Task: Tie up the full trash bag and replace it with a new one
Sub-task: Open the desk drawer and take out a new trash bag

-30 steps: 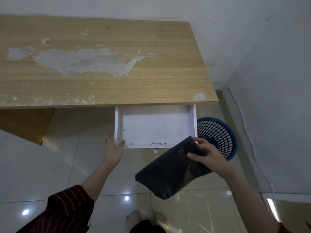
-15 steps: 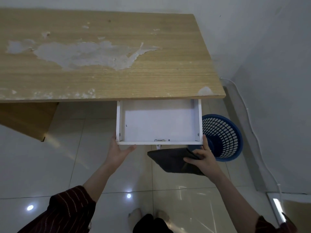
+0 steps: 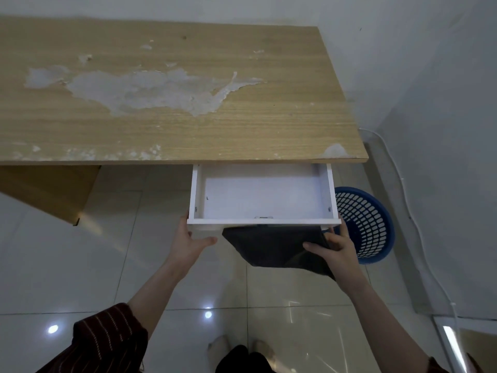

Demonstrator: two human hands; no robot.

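A flat, folded black trash bag point(image 3: 271, 246) hangs just below the front of the open white drawer point(image 3: 263, 221), and my right hand point(image 3: 336, 247) is shut on its right side, fingertips touching the drawer's right front corner. My left hand point(image 3: 188, 242) presses against the drawer's left front corner, thumb spread out underneath. The drawer's inside is bare and white. A blue perforated trash basket point(image 3: 368, 224) stands on the floor to the right of the drawer, with no bag visible in it.
The drawer sticks out from under a wooden desk point(image 3: 166, 103) with a peeling top. White walls close in at the right, with a white cable point(image 3: 419, 232) running down along the floor. Glossy white tiles point(image 3: 80, 265) cover the floor; my feet show at the bottom.
My right hand carried the black bag from mid-air up to the drawer front, where it now lies flat beneath the edge. My left hand slid onto the drawer's left corner.
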